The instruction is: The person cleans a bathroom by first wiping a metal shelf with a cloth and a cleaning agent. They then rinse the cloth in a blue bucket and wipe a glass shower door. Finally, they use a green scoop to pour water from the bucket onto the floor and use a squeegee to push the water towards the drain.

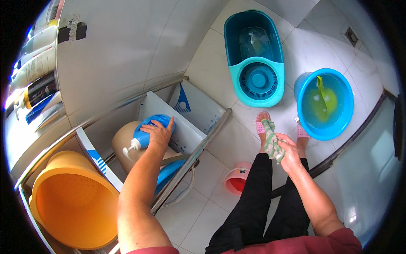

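My left hand is wrapped over a blue pump bottle, its index finger stretched along the side. The bottle is tilted, with its white pump head towards the lower left, above a beige rounded container in a metal-framed rack. In my right hand is a crumpled green-and-white striped cloth, hanging in front of my legs. Beyond it stands a blue bucket of cloudy water with a yellow-green plastic dipper in it.
A teal mop bucket with a spin basket stands by the wall. The rack's metal rail runs beside my left arm, with an orange basin lying in it. A pink bucket sits near my legs. Bottles line the left shelf.
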A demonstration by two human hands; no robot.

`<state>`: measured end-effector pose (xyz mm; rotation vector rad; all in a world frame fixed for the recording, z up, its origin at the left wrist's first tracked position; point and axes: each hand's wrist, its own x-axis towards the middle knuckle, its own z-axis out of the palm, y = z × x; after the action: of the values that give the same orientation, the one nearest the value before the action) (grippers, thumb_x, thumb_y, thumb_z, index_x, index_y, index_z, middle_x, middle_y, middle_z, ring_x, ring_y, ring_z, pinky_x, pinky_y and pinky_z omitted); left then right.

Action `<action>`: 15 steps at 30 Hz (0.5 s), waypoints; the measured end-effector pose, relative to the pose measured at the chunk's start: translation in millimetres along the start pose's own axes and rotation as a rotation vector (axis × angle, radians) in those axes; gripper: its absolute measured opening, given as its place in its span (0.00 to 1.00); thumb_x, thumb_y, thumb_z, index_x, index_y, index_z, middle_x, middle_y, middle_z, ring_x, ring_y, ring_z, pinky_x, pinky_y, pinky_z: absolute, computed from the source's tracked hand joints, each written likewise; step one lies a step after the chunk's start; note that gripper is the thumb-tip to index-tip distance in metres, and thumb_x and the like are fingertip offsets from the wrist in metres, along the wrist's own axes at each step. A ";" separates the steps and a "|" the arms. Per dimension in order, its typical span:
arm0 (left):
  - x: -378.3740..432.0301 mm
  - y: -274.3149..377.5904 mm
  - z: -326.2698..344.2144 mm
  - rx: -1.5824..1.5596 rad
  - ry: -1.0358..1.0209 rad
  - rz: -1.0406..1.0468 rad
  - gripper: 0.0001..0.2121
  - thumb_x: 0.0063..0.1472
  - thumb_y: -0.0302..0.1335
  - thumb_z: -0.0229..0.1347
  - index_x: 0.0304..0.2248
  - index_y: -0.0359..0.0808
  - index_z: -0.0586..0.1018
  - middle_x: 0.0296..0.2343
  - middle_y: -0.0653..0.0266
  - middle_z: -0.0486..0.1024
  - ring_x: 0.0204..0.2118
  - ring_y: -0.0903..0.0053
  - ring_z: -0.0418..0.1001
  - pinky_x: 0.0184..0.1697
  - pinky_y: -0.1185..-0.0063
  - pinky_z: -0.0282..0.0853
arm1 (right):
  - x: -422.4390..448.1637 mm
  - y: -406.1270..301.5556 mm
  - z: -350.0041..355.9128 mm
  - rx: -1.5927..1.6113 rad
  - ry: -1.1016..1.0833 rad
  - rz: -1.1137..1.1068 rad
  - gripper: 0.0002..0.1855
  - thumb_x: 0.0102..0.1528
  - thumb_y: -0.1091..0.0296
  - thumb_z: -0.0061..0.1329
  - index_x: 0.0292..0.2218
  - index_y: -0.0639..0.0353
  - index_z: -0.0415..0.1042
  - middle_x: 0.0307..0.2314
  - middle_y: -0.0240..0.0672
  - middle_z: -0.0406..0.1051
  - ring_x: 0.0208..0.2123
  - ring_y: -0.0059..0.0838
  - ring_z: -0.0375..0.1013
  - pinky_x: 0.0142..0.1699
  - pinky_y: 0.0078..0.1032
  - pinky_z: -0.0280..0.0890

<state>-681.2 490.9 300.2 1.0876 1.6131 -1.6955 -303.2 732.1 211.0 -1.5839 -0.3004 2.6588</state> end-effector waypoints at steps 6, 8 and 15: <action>-30.9 19.9 -38.6 -0.061 -0.045 0.113 0.44 0.57 0.33 0.56 0.65 0.54 0.39 0.51 0.28 0.59 0.43 0.24 0.65 0.39 0.41 0.66 | 5.8 -10.3 2.7 0.054 -0.043 -0.010 0.17 0.58 0.79 0.37 0.48 0.71 0.66 0.41 0.41 0.70 0.41 0.29 0.72 0.47 0.29 0.69; -37.7 24.8 -44.0 -0.102 -0.069 0.111 0.41 0.58 0.32 0.55 0.64 0.51 0.43 0.52 0.30 0.60 0.45 0.27 0.66 0.38 0.41 0.65 | 9.6 -14.9 10.5 0.089 -0.050 -0.021 0.17 0.58 0.79 0.37 0.48 0.71 0.66 0.41 0.42 0.70 0.41 0.30 0.72 0.47 0.30 0.69; -3.6 38.7 -166.1 -1.835 -0.076 0.364 0.34 0.63 0.42 0.51 0.63 0.43 0.50 0.52 0.50 0.65 0.54 0.59 0.65 0.52 0.62 0.66 | 27.5 -21.7 72.1 -0.155 -0.135 -0.282 0.20 0.56 0.78 0.39 0.50 0.66 0.66 0.50 0.36 0.63 0.51 0.27 0.63 0.55 0.25 0.60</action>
<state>-617.3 648.8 290.9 0.2206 1.8111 0.3010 -381.0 746.1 224.4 -1.2837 -0.6949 2.5763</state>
